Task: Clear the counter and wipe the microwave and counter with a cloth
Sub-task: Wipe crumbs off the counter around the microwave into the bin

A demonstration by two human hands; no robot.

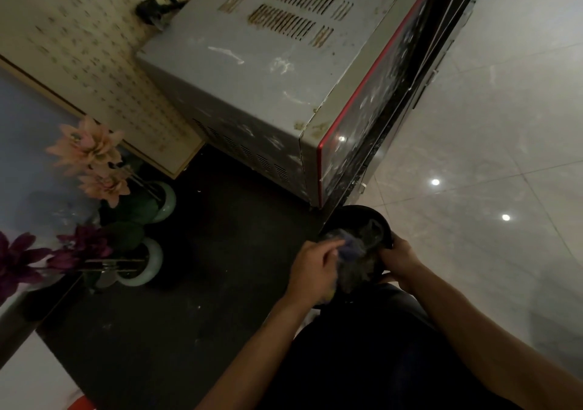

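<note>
Head view, looking down: the dark counter [189, 299] carries the grey microwave [268, 72], which lies ahead and left of both hands, its long axis along the counter's front edge. Just beyond its near corner, the right hand [400, 261] grips a black bowl [362, 212]. The left hand [315, 267], nearer the counter, curls round the bluish cloth [350, 248] inside the bowl.

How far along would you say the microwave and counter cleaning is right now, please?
Done: little visibly; two pale green vases of fabric flowers sit on the dark counter. In hand: the left hand holds a bluish cloth inside a black round bowl gripped by the right hand. Left: white smears streak the grey metal microwave top, and specks dot the counter.
</note>
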